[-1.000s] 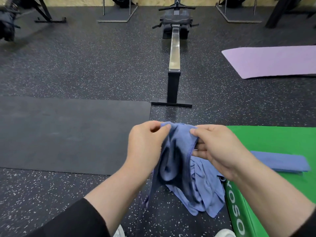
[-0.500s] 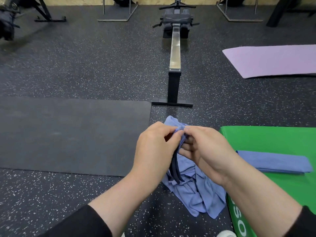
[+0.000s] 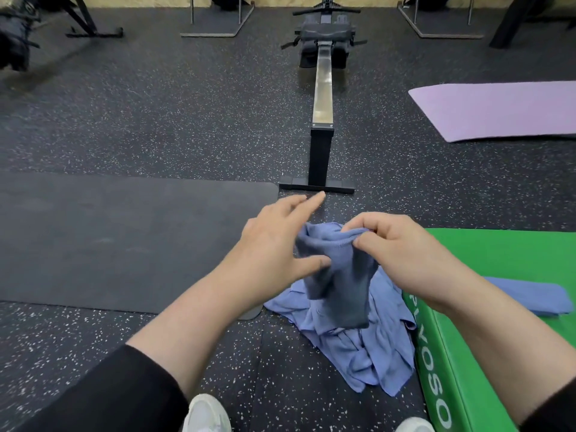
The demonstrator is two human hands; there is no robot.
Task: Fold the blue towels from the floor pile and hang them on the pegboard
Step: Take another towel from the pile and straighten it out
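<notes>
Right hand grip: right hand [image 3: 402, 257] pinches the top edge of a blue towel [image 3: 339, 275], thumb and curled fingers clamped on a bunched fold; the fingertips are partly buried in the cloth.
Left hand grip: left hand [image 3: 274, 244] has its fingers straight and spread apart, holding nothing; the thumb lies against the towel's left side, and the fingertips are blurred.
Held towel: hangs down from the right hand, doubled over, its lower end darker and dangling above the floor pile; how many layers it has cannot be told.
Floor pile: crumpled blue towels [image 3: 367, 347] lie on the speckled floor [image 3: 156, 120] directly under the held one, touching the side of the green mat [image 3: 498, 254]; the count of towels in it is not readable, and the held towel covers its middle.
Folded towel: a flat blue folded towel [image 3: 536, 297] rests on top of the green mat, its left end hidden behind the right forearm.
Green mat: thick, with white lettering on its side, partly cut off by the bottom edge and by the arm.
Black mat: black mat [image 3: 109, 238] lies on the floor to the left, its near corner covered by the left forearm.
Rowing machine: rowing machine [image 3: 322, 88] stands straight ahead, rail pointing at the hands.
Purple mat: purple mat [image 3: 498, 110] lies far right, cut off by the frame.
Shoes: white shoes [image 3: 205, 413] show at the bottom edge, only their toes visible.
</notes>
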